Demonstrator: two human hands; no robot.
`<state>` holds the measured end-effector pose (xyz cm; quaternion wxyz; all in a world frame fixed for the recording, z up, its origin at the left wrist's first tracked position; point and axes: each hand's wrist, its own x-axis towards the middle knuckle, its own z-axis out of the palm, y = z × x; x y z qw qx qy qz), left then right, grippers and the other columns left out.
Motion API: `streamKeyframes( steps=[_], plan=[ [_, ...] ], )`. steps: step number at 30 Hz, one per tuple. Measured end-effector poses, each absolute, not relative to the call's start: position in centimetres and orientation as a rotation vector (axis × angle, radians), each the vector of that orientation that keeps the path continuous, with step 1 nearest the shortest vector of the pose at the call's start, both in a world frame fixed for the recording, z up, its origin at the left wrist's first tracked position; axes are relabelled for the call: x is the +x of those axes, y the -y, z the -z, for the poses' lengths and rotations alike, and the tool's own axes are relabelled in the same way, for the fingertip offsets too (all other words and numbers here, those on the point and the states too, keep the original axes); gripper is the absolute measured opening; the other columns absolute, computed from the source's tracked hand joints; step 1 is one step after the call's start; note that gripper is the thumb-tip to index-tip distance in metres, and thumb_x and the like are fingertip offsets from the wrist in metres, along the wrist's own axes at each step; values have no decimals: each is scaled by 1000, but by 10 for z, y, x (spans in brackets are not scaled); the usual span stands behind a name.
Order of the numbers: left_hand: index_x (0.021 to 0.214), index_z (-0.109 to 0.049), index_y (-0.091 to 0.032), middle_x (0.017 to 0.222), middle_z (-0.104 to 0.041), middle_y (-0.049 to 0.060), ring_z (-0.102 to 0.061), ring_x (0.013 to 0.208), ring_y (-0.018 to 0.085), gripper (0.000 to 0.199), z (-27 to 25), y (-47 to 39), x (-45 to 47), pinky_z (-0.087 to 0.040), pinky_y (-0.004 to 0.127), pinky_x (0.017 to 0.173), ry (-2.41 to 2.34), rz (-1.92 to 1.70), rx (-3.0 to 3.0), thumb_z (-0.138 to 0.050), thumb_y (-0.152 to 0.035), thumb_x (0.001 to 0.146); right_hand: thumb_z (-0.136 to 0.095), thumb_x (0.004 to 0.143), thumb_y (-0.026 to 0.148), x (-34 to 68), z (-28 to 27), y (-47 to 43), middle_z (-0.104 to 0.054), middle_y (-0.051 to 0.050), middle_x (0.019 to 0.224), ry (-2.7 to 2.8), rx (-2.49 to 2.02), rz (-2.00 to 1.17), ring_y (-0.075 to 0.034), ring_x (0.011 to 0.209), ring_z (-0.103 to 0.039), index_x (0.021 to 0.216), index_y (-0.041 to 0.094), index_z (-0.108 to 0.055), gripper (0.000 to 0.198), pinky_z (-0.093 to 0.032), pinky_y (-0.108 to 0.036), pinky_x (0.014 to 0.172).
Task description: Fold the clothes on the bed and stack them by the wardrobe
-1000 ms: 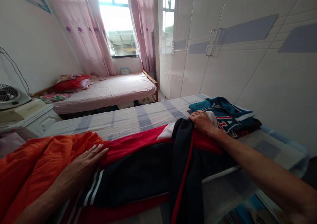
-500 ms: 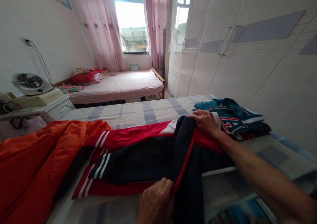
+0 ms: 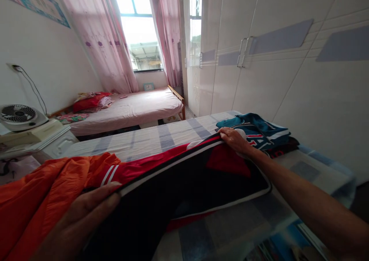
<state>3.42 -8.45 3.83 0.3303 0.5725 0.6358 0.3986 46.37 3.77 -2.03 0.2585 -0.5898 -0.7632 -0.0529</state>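
Note:
A dark navy and red jacket (image 3: 190,180) with white trim stretches between my two hands over the bed. My left hand (image 3: 86,211) pinches its edge at the lower left, beside an orange garment (image 3: 57,192). At the far edge, my right hand (image 3: 235,140) grips the jacket near its collar side. Red cloth with white stripes (image 3: 152,156), a sleeve by its look, lies behind the raised edge. Close to my right hand rests a folded teal garment (image 3: 256,128) with a letter on it, on top of a black one (image 3: 284,147).
The near bed (image 3: 167,136) has a checked sheet. Beyond it stands a pink-covered bed (image 3: 144,105) under a curtained window. White wardrobes (image 3: 259,88) line the right side. A fan (image 3: 21,115) sits on a cabinet at the left.
My left hand has moved left and toward me, drawing the jacket's edge out into a long taut line. My right hand keeps its grip. The view has turned slightly right.

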Motion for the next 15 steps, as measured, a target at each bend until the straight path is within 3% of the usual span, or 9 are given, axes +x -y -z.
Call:
streamKeyframes(
  steps=[2,5,10,13,15],
  plan=[
    [99,-64,-25,81,-72,0,-67,72,24,46,-45,60,30,-56,32,60,-1679,-885,1613,-53,-62,74,-32,90,20,462,19,-43,-68,-7,93,2061,-1723,127,-18,85,-62,98,16,-62,31,-41,-28,83],
    [91,-65,-22,94,-70,2,-63,96,26,42,-34,8,14,-47,38,90,-1617,-636,2173,-46,-57,79,-33,93,28,459,19,-46,-67,-9,98,2011,-1785,191,-19,88,-61,102,16,-61,31,-40,-28,82],
    [108,-61,-23,94,-71,6,-65,90,27,53,16,-34,-11,-49,39,80,-1740,-265,2169,-38,-62,81,-49,88,42,449,28,-32,-60,-10,117,2238,-1529,252,-24,110,-53,109,20,-61,33,-37,-36,94],
    [111,-62,-25,103,-70,6,-63,97,28,51,34,-31,-14,-47,39,86,-1700,-334,2204,-48,-60,76,-53,85,32,444,36,-32,-59,-12,120,2288,-1553,273,-26,115,-50,117,18,-58,36,-32,-41,98],
    [107,-65,-23,103,-70,6,-63,97,28,48,32,-29,-14,-46,38,89,-1647,-453,2217,-52,-56,74,-50,85,24,444,37,-41,-62,-11,114,2256,-1651,202,-25,113,-51,110,17,-62,29,-31,-39,99]
  ],
)
